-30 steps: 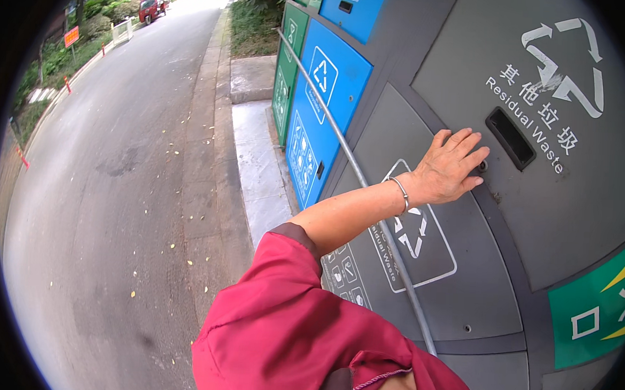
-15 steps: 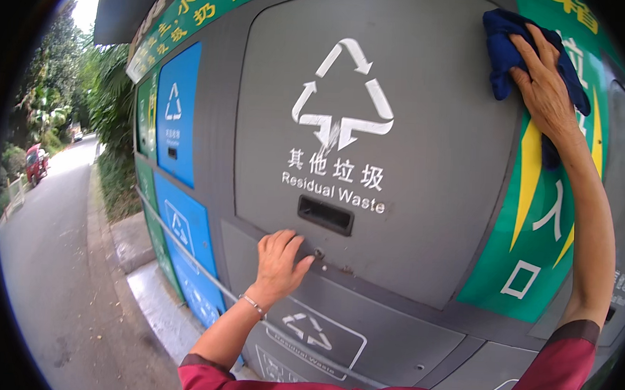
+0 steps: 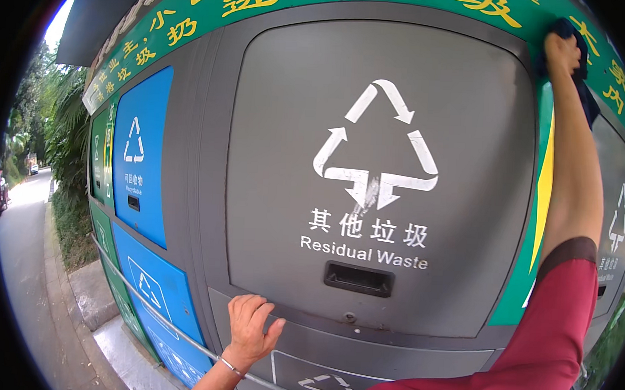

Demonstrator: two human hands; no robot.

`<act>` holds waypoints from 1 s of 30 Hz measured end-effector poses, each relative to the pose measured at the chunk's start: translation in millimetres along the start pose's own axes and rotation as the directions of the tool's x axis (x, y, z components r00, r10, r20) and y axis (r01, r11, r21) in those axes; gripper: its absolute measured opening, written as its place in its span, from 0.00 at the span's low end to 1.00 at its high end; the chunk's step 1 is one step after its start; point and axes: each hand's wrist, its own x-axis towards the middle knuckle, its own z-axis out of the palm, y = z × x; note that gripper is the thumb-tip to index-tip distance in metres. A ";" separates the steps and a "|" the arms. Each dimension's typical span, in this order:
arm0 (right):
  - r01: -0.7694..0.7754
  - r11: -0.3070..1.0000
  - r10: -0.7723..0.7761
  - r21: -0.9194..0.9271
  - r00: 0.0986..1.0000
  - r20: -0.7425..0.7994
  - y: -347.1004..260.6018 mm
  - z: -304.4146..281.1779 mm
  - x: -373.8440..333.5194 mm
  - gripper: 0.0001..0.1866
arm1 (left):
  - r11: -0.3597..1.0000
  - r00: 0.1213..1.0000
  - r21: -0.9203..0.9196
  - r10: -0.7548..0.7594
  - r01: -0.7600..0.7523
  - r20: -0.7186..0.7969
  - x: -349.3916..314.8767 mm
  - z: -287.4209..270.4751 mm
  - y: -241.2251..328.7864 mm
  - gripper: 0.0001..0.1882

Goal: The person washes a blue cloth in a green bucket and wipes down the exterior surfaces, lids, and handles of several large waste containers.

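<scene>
A large grey waste-bin door panel [image 3: 279, 159], with a white arrow triangle on it and a black recessed pull [image 3: 359, 278], stands before me. My right hand [image 3: 563, 55] is raised high at its upper right corner. Its fingers close on a bunched dark blue cloth [image 3: 585, 92], which lies against the green sign strip and hangs down past the wrist. Lower down, my left hand [image 3: 252, 326] rests on the bin front near the door's lower left corner. Its fingers are loosely bent, with the thumb apart, and nothing shows in them.
Blue bin doors [image 3: 143, 160] and a green one stand to the left. A green banner [image 3: 286, 5] with yellow characters runs above. A metal rail [image 3: 181, 332] crosses the bins' lower front. A road [image 3: 26, 273] and bushes lie at far left.
My right hand has carried the cloth upward to the door's top right corner. The view has shifted, so the door's markings sit lower. My left hand stays by the door's lower edge.
</scene>
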 end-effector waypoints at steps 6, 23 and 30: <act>0.470 0.869 -0.463 0.153 0.882 -0.085 -187.5 72.7 -230.5 0.28 | 0.986 0.988 0.076 -0.143 0.147 -0.053 -26.5 -55.1 -46.0 0.14; 0.044 0.998 -0.041 -0.042 0.997 0.066 -124.7 41.6 -89.2 0.30 | 0.874 0.867 0.039 -0.475 0.485 -0.149 -69.7 -77.0 -136.6 0.10; 0.684 0.716 -0.691 0.141 0.723 0.000 -313.6 116.3 -261.3 0.27 | 0.803 0.798 0.065 -0.573 0.592 -0.189 -95.3 -84.9 -143.0 0.10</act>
